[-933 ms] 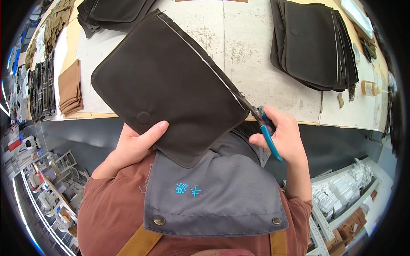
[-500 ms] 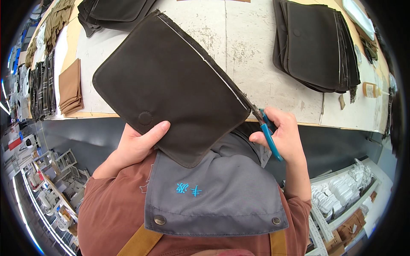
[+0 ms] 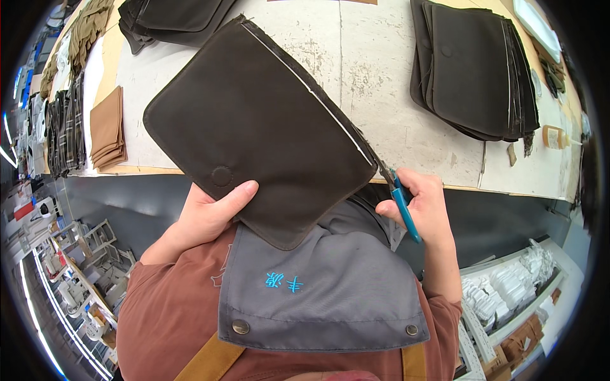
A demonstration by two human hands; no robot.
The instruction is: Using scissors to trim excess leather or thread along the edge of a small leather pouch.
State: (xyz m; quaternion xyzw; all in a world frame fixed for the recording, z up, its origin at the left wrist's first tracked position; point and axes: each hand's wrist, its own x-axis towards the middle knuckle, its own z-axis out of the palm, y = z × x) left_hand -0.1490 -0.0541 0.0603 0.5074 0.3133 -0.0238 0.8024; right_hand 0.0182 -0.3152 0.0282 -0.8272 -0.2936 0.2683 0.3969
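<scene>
My left hand (image 3: 219, 213) grips the lower left edge of a dark brown bag flap panel (image 3: 254, 120), thumb on top, fingers hidden underneath. The panel is held up at a slant, with rounded corners, a round stitched mark near my thumb and a white line beside its frayed right edge. In my right hand (image 3: 430, 206) is a pair of scissors with teal handles (image 3: 406, 216). Its blades lie along that raw edge at the right corner, partly hidden, so I cannot tell how far apart they are.
Dark panels lie in one stack (image 3: 470, 70) at the far right and another (image 3: 175, 19) at the far left. Folded tan pieces (image 3: 107, 130) and plaid cloth (image 3: 67, 127) sit on the left of the table. A small glue-like bottle (image 3: 555, 137) lies at the right.
The panel, both hands and the scissors appear slightly farther right, along with the whole table scene. The handles look a little closer together. Both grips stay the same.
</scene>
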